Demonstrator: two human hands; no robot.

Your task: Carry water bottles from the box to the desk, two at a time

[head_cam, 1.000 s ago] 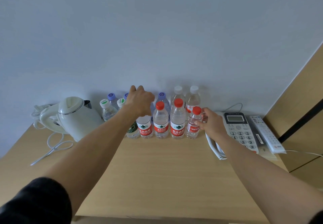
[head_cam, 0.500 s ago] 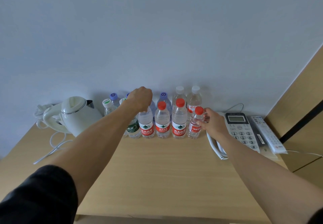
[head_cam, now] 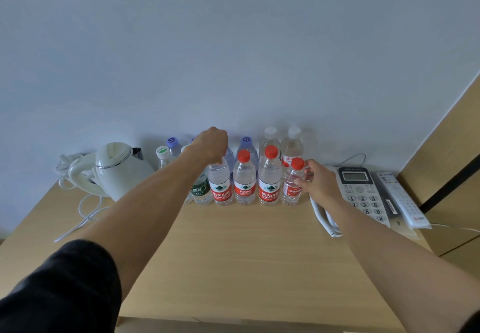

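Note:
Several clear water bottles stand upright in two rows at the back of the wooden desk [head_cam: 233, 254], against the wall. My left hand [head_cam: 211, 144] grips the top of a red-label bottle [head_cam: 220, 187] at the left of the front row; its cap is hidden under my fingers. My right hand [head_cam: 315, 180] holds a small red-capped bottle [head_cam: 293, 184] at the row's right end, fingers round its neck and shoulder. Two more red-capped bottles [head_cam: 244, 179] [head_cam: 270, 176] stand between them. The box is not in view.
A white electric kettle [head_cam: 117, 169] with its cord lies at the back left. A desk phone [head_cam: 361, 192] and a white remote [head_cam: 400, 200] sit at the back right. A wooden panel [head_cam: 446, 145] rises to the right.
My left hand has curled down onto the top of the left front bottle, and that bottle's bare shoulder now shows below it. My right hand stays on the small bottle.

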